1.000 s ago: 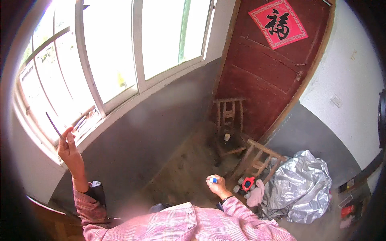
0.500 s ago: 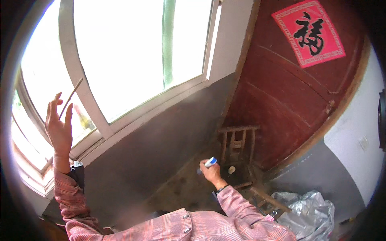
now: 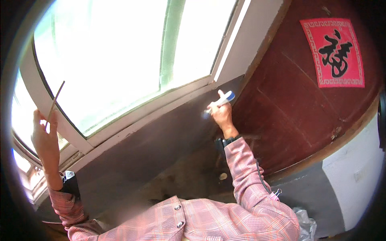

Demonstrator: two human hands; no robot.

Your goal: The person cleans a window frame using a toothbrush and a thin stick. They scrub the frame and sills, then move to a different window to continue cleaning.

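Observation:
At the far left my left hand [image 3: 46, 140] is raised beside the window frame, its fingers closed on a thin brown stick [image 3: 57, 97] that points upward. My right hand [image 3: 223, 117] is held up in front of the dark lower wall, near the red door. It grips a slim white tube-like object with a blue end [image 3: 225, 99]; a blurred blue part shows below the fingers. I cannot make out exactly what kind of object it is. Both wrists carry dark bands [image 3: 230, 140].
A bright sliding window [image 3: 116, 52] fills the upper left, with a pale sill under it. The dark red door [image 3: 277, 104] bears a pink-red paper poster [image 3: 341, 76]. Low in the middle lies a small pale round thing [image 3: 223, 176]. A silvery plastic sheet [image 3: 305, 225] shows at lower right.
My right hand has risen from near the wooden chair to the wall below the window, still with the white-and-blue object. My left hand sits lower in view, still with the stick. The view has shifted.

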